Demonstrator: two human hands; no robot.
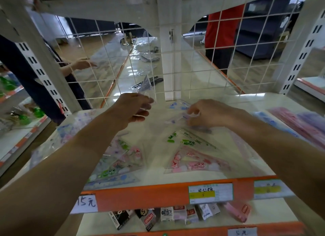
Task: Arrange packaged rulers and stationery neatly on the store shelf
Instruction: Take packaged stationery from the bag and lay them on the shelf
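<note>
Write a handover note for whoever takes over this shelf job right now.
Left hand: holds a clear packet, raised near the wire grid.
Right hand: pinches a blue-print packet lying at the back of the shelf.
Centre: green-print set and pink-print set, overlapping.
Left: loose pile, askew.
Done: pink packs at right look stacked.
To do: place both held packets, then square the centre sets and the pile.
</note>
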